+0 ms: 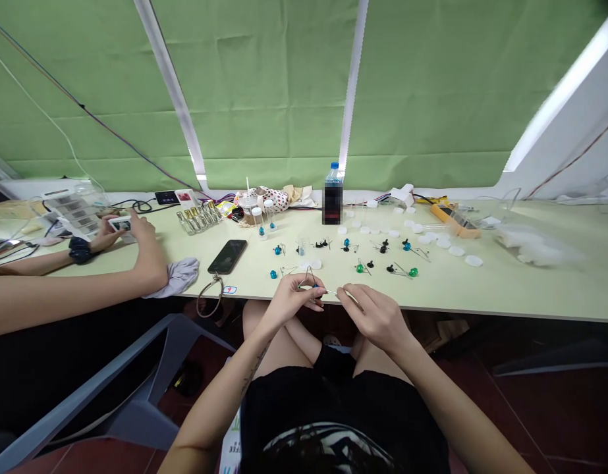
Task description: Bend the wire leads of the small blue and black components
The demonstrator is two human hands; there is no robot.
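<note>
My left hand (294, 297) is closed in a pinch at the table's front edge, above my lap. Between its fingers is a small dark blue piece with thin bent wire (309, 271) rising from it. My right hand (375, 315) is closed too, fingertips pinching the end of a thin pale wire (332, 292) that runs across to the left hand's fingers. Whether this wire belongs to the held piece I cannot tell. Just beyond lie loose blue pieces (273, 274), green pieces (413, 272) and black pieces (370, 264), several with thin wires.
White round caps (473, 261) are scattered behind and to the right. A bottle (334, 197) stands at the back, near small vials (269, 216). A phone (228, 256) and a yellow meter (454, 219) lie on the table (521, 289). At left, a co-worker's hands (136, 230) hold a small object.
</note>
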